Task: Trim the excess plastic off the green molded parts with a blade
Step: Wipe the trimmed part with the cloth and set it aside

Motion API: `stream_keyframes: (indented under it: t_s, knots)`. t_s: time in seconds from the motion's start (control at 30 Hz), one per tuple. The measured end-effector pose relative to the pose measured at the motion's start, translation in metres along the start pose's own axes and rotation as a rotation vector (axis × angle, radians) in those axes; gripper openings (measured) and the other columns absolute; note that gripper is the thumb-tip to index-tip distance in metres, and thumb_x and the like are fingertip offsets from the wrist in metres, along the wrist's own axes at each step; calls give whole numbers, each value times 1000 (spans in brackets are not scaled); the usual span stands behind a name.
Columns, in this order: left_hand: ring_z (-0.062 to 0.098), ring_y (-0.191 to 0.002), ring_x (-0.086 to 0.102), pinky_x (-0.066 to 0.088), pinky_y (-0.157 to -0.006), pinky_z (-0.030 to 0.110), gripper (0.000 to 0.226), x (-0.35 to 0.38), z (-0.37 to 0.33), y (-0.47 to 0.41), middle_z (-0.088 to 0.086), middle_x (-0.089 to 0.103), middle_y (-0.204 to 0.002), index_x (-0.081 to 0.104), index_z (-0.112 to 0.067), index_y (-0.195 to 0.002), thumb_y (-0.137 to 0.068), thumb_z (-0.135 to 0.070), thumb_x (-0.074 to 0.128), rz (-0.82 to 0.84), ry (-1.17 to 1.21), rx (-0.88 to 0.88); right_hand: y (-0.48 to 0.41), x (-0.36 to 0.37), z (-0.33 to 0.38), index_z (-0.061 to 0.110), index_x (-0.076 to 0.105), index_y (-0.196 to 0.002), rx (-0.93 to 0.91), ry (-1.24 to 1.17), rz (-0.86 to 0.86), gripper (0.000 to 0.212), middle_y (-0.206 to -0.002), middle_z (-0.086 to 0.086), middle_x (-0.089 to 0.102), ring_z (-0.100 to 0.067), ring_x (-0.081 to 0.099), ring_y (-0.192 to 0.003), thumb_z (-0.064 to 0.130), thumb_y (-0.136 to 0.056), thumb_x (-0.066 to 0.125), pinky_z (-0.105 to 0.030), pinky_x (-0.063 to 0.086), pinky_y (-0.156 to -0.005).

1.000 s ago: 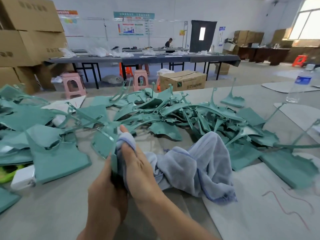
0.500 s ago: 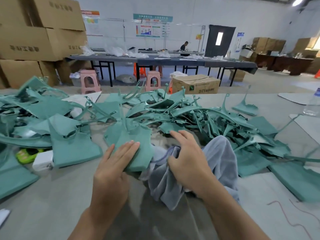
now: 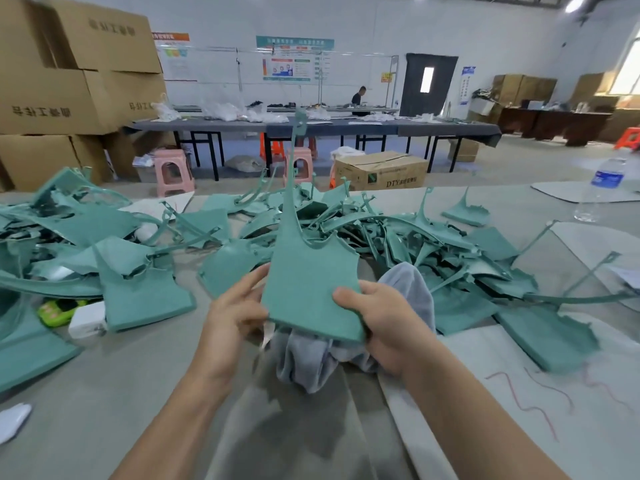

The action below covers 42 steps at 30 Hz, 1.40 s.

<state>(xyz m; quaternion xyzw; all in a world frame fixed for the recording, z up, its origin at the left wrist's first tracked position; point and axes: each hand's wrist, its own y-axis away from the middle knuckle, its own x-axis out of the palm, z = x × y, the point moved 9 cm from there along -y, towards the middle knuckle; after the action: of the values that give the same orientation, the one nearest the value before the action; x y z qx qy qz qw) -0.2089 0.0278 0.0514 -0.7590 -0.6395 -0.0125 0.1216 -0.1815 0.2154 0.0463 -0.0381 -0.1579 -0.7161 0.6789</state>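
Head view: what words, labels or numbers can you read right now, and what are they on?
"DTY": on the cardboard box on the floor beyond the table; the characters after it are too small to read.
Stacked boxes at left: large printed characters, not legible.
Wall posters: too small.
Water bottle label: blurred.

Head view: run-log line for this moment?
left hand: holds green part | right hand: grips green part | cloth: below part

A single head-worn camera looks forward and down, close over the table [image 3: 104, 393], toward the hall.
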Motion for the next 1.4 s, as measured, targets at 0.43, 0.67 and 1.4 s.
stream_keyframes:
  t_s: [0.43, 0.67, 1.4]
  knots:
    - [6, -85, 64, 42, -68, 21, 31, 216, -47, 67, -6, 74, -102, 59, -26, -122, -93, -17, 53, 139, -817, 487, 129, -93, 58, 43, 57, -139, -397, 423, -338, 71, -129, 27, 64, 8, 59, -117, 69, -72, 59, -16, 47, -99]
    - [-18, -140, 27, 19, -111, 3, 65, 326, -12, 140, -29, 38, -153, 47, -39, -148, -83, -39, 59, 598, -515, 357, 272, -250, 29, 9, 72, -106, -415, -214, -770, 24, -98, -6, 80, -19, 77, -86, -3, -99, 52, -29, 63, -70]
    - [-2, -123, 53, 47, -103, 26, 40, 505, 208, 440, -18, 58, -135, 60, -36, -135, -99, -18, 59, 1525, -303, -667, 705, -421, -276, 3, 57, -133, -109, -853, -1973, 33, -130, -21, 65, -34, 67, -112, 14, -102, 60, -50, 56, -93]
